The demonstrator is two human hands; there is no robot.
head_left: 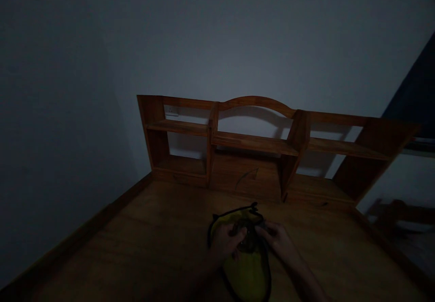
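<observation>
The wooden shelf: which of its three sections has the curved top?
The middle section: its top rail arches upward, while the left section and right section have straight ones.

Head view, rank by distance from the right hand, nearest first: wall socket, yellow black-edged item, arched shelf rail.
1. Yellow black-edged item: right by the right hand, mostly to its left.
2. Arched shelf rail: ahead, top middle.
3. Wall socket: left, behind the shelf.
</observation>
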